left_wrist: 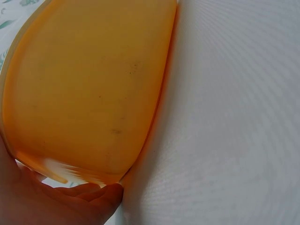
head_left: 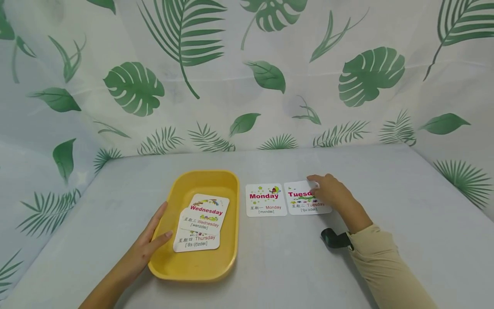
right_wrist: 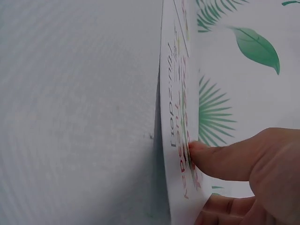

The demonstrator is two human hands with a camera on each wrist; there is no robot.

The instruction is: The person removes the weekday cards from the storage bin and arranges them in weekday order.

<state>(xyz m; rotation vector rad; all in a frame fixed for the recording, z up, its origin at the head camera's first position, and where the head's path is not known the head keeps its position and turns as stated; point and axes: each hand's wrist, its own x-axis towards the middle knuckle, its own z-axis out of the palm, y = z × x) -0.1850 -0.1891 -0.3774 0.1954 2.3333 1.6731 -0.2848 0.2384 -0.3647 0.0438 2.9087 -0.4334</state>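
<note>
My left hand grips the left rim of a yellow plastic tray, its thumb over the inside and its fingers along the outer wall. Inside the tray a Wednesday card overlaps a Thursday card. To the right of the tray a Monday card lies face up on the table. Beside it is a Tuesday card, its right part covered by my right hand. In the right wrist view, that hand pinches the Tuesday card near its edge, thumb on the printed face.
A pale cloth covers the table. Behind it rises a white backdrop printed with green leaves, which also lines both sides. A dark device sits at my right wrist, just past the beige sleeve.
</note>
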